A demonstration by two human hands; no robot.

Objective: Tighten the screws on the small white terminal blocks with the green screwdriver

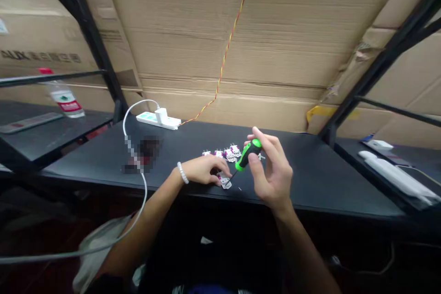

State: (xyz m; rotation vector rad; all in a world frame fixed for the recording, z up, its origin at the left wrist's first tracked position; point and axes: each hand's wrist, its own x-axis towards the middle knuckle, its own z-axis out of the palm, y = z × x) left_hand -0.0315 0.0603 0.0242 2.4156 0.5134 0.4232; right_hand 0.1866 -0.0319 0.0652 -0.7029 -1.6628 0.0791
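My right hand (274, 170) grips a green and black screwdriver (248, 155), its shaft slanting down to the left. The tip meets a small white and purple plastic part (225, 182) near the front edge of the black tabletop (186, 147). With closed fingers my left hand (206, 169), a beaded bracelet on its wrist, holds that part against the surface. Just behind the hands stand several similar white and purple parts (230, 153). A tiny pale piece (240, 189) lies right of the held part.
A white power strip (158, 120) with a plugged-in charger sits at the back left; its white cable (145, 188) loops across my left arm. A red and yellow twisted wire (225, 50) hangs at the cardboard backing. Black metal posts (99, 50) frame the table.
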